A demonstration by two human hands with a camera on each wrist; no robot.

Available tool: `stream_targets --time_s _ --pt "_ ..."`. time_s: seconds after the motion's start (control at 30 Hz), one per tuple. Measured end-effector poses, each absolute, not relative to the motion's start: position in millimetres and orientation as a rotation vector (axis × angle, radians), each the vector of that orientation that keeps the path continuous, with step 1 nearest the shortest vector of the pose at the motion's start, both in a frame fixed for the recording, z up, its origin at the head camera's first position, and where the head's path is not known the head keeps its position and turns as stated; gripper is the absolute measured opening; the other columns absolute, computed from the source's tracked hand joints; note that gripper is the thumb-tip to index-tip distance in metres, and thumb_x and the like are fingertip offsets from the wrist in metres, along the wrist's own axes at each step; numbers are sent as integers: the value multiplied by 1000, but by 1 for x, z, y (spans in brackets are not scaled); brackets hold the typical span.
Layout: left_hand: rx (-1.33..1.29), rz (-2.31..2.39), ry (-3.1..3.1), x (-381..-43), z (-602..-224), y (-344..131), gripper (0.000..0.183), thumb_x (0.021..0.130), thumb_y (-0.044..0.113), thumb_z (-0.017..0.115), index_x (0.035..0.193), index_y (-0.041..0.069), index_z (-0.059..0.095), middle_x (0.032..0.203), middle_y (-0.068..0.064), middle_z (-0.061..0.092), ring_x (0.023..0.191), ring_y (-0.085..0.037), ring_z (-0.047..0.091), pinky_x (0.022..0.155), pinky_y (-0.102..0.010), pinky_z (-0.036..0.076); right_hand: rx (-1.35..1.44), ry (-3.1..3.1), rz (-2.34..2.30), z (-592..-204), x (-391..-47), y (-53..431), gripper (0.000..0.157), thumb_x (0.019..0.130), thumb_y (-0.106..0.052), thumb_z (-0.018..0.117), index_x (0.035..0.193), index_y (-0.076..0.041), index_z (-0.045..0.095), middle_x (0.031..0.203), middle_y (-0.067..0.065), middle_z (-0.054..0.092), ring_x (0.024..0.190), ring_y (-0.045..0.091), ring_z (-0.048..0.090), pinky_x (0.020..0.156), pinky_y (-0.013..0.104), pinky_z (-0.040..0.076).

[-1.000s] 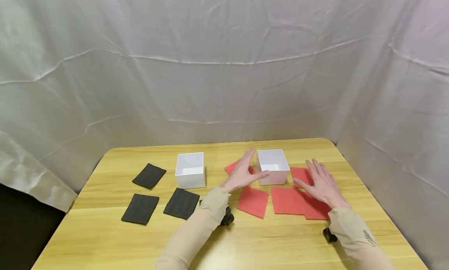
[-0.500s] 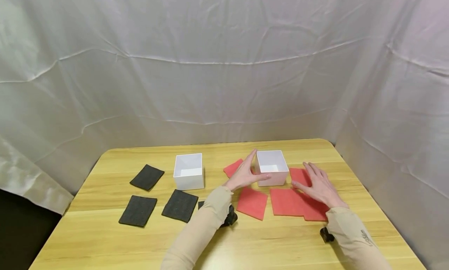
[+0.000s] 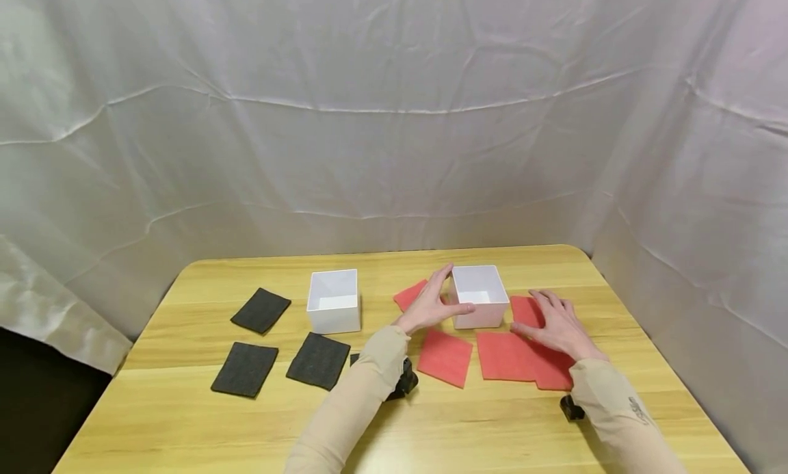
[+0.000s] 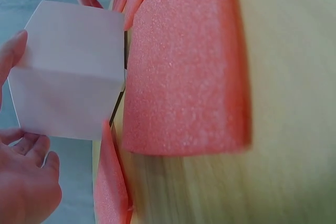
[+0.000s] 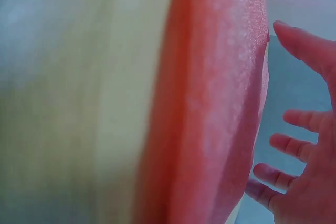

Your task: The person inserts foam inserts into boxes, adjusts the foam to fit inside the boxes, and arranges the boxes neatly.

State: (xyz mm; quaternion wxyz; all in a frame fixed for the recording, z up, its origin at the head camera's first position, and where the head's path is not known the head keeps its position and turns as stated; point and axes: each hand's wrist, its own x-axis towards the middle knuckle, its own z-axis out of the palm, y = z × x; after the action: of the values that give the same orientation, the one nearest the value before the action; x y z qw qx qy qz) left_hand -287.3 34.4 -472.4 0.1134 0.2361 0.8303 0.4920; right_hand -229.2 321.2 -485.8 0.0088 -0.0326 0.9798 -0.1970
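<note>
In the head view my left hand (image 3: 427, 310) is at the right-hand white open box (image 3: 486, 314), thumb across its front and fingers along its left side. The left wrist view shows the thumb and bent fingers holding two edges of this box (image 4: 71, 69). My right hand (image 3: 560, 327) is spread over red foam sheets (image 3: 507, 356) on the right, holding nothing. In the right wrist view its fingers are apart beside a red foam edge (image 5: 220, 103). Another red foam square (image 3: 444, 358) lies in front of the left hand, and one more (image 3: 409, 295) is partly hidden behind it.
A second white open box (image 3: 334, 320) stands left of the left arm. Several black foam squares (image 3: 245, 369) lie on the left of the wooden table (image 3: 468, 433), one mostly covered by the left forearm. A pale curtain (image 3: 394, 159) hangs behind the table.
My left hand has closed in on the right-hand box, its thumb now against the front. My right hand has shifted slightly left and lower over the red sheets. The foam pieces have not visibly moved.
</note>
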Motion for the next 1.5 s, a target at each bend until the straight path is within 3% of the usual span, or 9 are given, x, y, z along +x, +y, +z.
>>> stream_targets --time_s 0.47,0.77,1.0,1.23,1.5 --pt "713 1434 2425 -288 -472 33 100 88 41 76 163 16 14 169 -6 21 154 -25 27 122 -51 33 -95 3042 -626 -486 -235 318 95 84 -49 75 150 5 33 150 36 29 130 59 26 99 79 36" --pt "709 1424 2423 -288 -472 32 101 88 42 76 163 16 13 169 -5 19 155 -26 26 123 -52 31 -87 3039 -610 -484 -240 313 83 84 -36 75 148 2 40 146 36 36 123 59 35 98 75 39" --pt "706 1396 2434 -287 -470 33 100 89 43 74 163 19 12 170 -5 18 155 -27 25 123 -53 31 -105 3051 -622 -483 -242 313 84 80 -29 79 148 2 40 145 39 37 122 61 38 102 74 35" --pt "717 1372 2437 -287 -470 34 101 89 44 73 164 18 10 170 -6 17 155 -27 26 122 -53 32 -18 3046 -652 -481 -238 314 89 81 -35 80 147 6 36 144 43 32 125 64 34 102 76 36" --pt "694 1424 2399 -286 -468 33 101 89 39 75 163 13 11 170 -7 17 155 -27 26 121 -50 35 -23 3060 -657 -480 -240 313 86 82 -33 80 147 5 39 141 41 39 123 59 40 103 73 38"
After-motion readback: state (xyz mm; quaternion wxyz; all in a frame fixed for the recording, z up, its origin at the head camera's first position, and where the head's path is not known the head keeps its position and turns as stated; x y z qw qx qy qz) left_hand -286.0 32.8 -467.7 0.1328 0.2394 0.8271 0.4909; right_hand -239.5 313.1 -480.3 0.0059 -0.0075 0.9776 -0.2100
